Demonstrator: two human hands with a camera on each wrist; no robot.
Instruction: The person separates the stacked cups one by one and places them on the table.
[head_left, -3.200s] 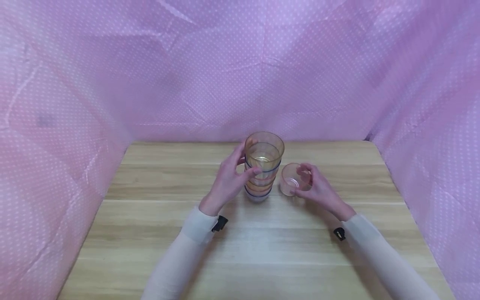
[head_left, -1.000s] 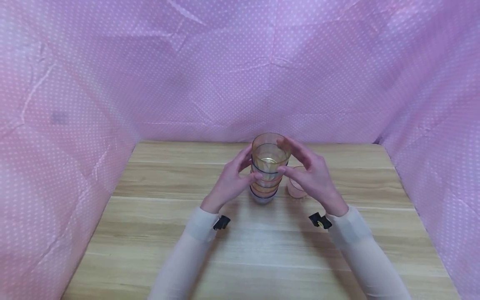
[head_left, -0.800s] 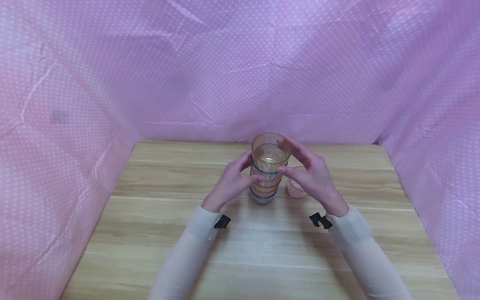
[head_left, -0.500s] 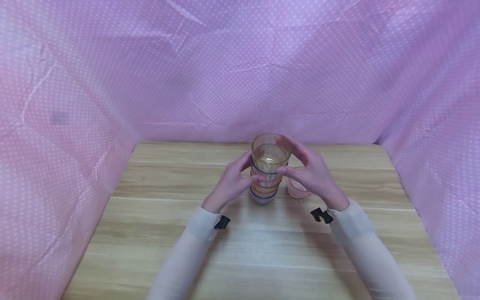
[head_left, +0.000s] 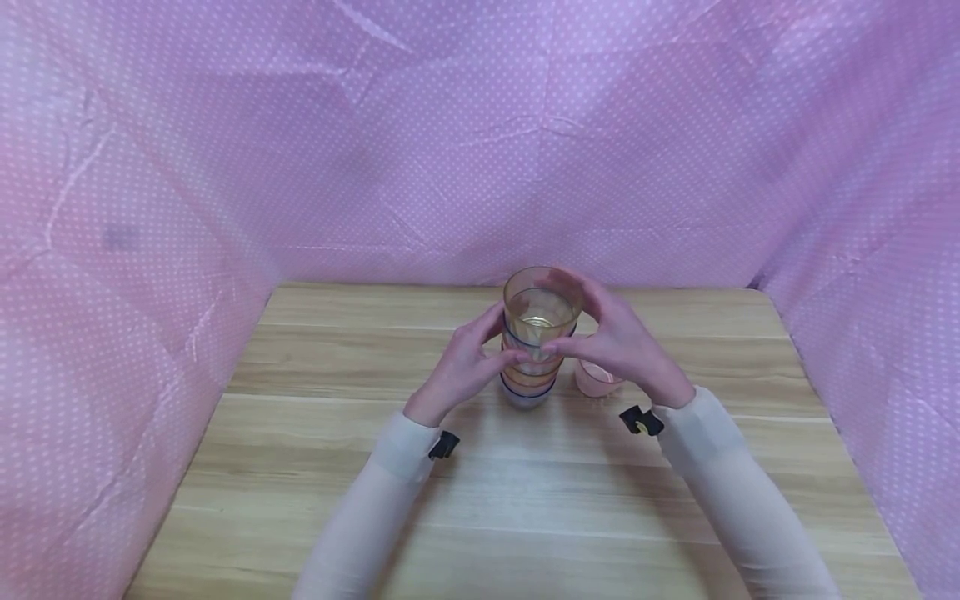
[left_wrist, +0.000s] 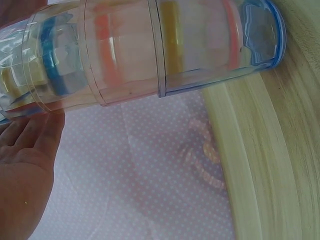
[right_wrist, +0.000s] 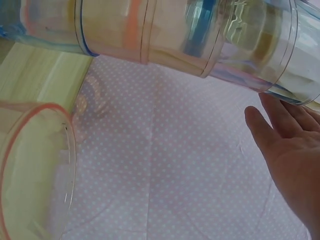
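Note:
A tall stack of nested clear cups (head_left: 531, 377), with blue, pink and amber rims, stands upright on the table. An amber-tinted cup tops it. My left hand (head_left: 463, 365) grips the stack from the left, thumb across the front, fingers behind. From the right, my right hand (head_left: 626, 343) holds the upper part, its thumb on the front and fingers around the far side near the top rim. A single pink-rimmed cup (head_left: 597, 383) stands just right of the stack, partly hidden by my right hand; the right wrist view shows this loose cup (right_wrist: 35, 165) apart from the stack (right_wrist: 112, 32).
The wood-grain table (head_left: 510, 508) reaches toward me under both forearms. Pink dotted cloth (head_left: 420, 150) hangs behind the table and along both sides. A small black device (head_left: 642, 421) is strapped at the right wrist, another black device (head_left: 444, 445) at the left.
My right hand has left the loose pink cup and moved up onto the stack. Lately its thumb has slid slightly left and down. My left hand stays on the stack.

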